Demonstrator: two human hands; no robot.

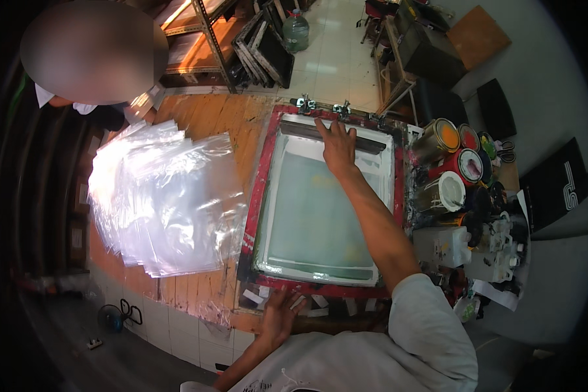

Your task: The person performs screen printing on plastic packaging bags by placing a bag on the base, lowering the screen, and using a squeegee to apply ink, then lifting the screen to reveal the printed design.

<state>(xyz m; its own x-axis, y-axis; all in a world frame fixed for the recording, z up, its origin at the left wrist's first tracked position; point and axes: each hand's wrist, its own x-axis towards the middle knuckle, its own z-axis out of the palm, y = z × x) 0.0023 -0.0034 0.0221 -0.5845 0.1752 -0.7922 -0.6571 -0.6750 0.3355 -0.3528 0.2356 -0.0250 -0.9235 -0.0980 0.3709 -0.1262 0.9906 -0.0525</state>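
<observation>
A screen printing frame (399, 176) with red, paint-stained sides lies on the wooden table in front of me. Its mesh (313, 215) is pale green with a whitish border. Along the far end of the mesh rests a dark, long-bladed squeegee (367, 141). My right hand (338, 147) reaches across the screen and grips the squeegee from above, fingers over its bar. At the near edge of the frame, my left hand (282, 315) has its fingers apart, with the fingertips at the red rim. Metal hinge clamps (341, 109) stand at the frame's far side.
Clear plastic bags (170, 202) lie spread in a pile on the table's left. Paint cans (445, 136) and plastic jugs (443, 245) crowd the right side. Another person (98, 108) is at the far left corner. Stacked screens (264, 52) lean beyond the table.
</observation>
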